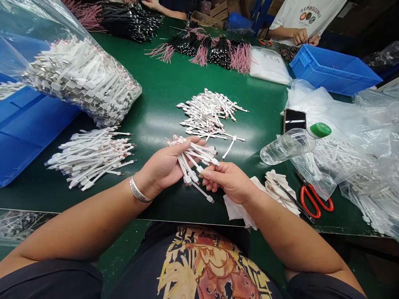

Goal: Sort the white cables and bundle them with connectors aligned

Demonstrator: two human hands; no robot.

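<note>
My left hand [166, 164] grips a loose bundle of short white flat cables [195, 160] across the fingers. My right hand [227, 182] pinches the same bundle near its lower ends, with the cable tips fanning out below. Just above my hands, a heap of similar white cables [208, 114] lies on the green workbench [156, 83]. Another heap [90, 157] sits to the left of my left hand. Beside my right wrist lies a crumpled white cloth [277, 189], with metal tweezers [291, 200] resting on it.
Red-handled scissors [314, 201], a plastic bottle [288, 145] and a phone [294, 120] lie to the right. A full plastic bag of cables [81, 79] rests on a blue tray [28, 133]. Black-and-pink wire bundles [212, 52] lie farther off, near a blue crate [333, 68] and a co-worker [299, 25].
</note>
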